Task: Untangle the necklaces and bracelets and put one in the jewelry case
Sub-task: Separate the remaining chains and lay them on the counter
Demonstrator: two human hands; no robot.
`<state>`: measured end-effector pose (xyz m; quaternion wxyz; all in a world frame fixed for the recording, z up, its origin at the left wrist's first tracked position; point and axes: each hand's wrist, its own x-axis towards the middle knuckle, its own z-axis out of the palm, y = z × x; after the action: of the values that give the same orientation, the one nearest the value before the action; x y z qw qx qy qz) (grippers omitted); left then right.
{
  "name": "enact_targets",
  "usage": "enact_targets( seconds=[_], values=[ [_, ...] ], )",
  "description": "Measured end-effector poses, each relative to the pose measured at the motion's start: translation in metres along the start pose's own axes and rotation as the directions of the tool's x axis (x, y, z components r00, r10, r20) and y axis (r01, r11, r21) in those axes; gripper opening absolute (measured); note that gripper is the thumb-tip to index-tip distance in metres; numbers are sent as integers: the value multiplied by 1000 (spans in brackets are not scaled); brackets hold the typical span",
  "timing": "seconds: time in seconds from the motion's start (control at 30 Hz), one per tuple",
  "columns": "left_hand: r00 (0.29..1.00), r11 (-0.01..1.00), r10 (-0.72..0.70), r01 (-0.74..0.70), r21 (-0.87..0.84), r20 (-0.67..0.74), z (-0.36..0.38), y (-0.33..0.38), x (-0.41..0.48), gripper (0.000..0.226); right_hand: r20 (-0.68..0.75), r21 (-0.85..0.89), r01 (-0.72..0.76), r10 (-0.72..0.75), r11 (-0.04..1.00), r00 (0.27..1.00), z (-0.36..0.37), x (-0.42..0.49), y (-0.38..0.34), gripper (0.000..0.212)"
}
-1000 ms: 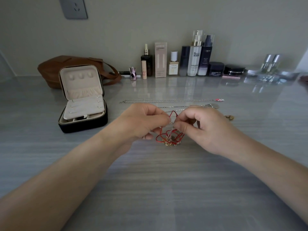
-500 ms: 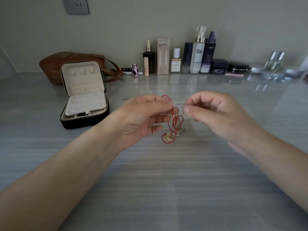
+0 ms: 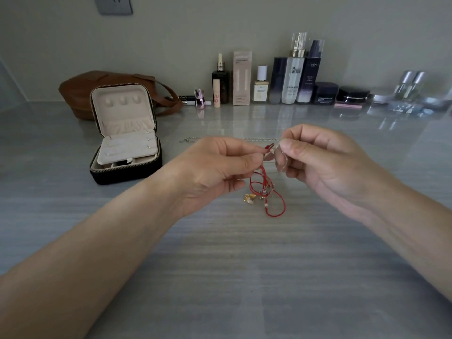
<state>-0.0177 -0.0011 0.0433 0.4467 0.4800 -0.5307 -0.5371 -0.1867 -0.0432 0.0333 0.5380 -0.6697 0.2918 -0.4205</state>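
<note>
Centre of the frame: left hand pinching the top of a tangle of red cords and fine chains between thumb and forefinger; just beside it, right hand pinching a thin chain of the same tangle. Hanging below, red loops and a gold charm over the table. Left of centre, open with lid upright, the jewelry case. Behind the hands, a silver chain lying flat. Upper left, a brown bag; along the back wall, cosmetic bottles.
</note>
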Motion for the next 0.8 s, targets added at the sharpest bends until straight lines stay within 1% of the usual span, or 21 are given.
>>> enact_targets(
  seconds=[0.07, 0.13, 0.23, 0.3, 0.37, 0.47, 0.6, 0.63, 0.7, 0.8],
  values=[
    [1000, 998, 6, -5, 56, -19, 0, -1, 0, 6, 0, 29, -9, 9, 1000, 1000, -1, 1, 0, 6],
    [999, 996, 10, -7, 90, -34, 0, -1, 0, 10, 3, 56, -19, 19, 998, 1000, -2, 1, -1, 5],
    [1000, 995, -2, 4, 97, -27, 0, -2, 0, 15, 11, 88, -15, 15, 996, 1000, -2, 0, -1, 6],
    [1000, 998, -16, 17, 64, -7, 0, 0, 0, 15, 10, 101, -18, 17, 995, 1000, -2, 0, -1, 6],
    [1000, 1000, -17, 17, -3, 22, -1, 1, 0, 13, 7, 96, -26, 26, 995, 1000, -4, 0, -2, 7],
    [999, 999, 19, -17, -44, 37, 0, 2, -1, 16, 2, 42, -14, 14, 999, 1000, -5, 0, -2, 6],
    [998, 998, 56, -55, -44, 16, 1, 2, -1, 13, 21, -60, 32, -31, 998, 999, -2, -1, -1, 6],
    [998, 997, 60, -59, -39, 8, 1, 2, -1, 13, 25, -75, 46, -44, 996, 999, -2, -2, -1, 9],
    [998, 997, 64, -64, -34, -6, 1, 1, -1, 12, 22, -98, 74, -72, 992, 997, 0, -3, -2, 7],
    [998, 998, 63, -63, -17, -9, 0, 1, -1, 14, 4, -191, 116, -118, 975, 993, 2, -3, -2, 16]
  ],
)
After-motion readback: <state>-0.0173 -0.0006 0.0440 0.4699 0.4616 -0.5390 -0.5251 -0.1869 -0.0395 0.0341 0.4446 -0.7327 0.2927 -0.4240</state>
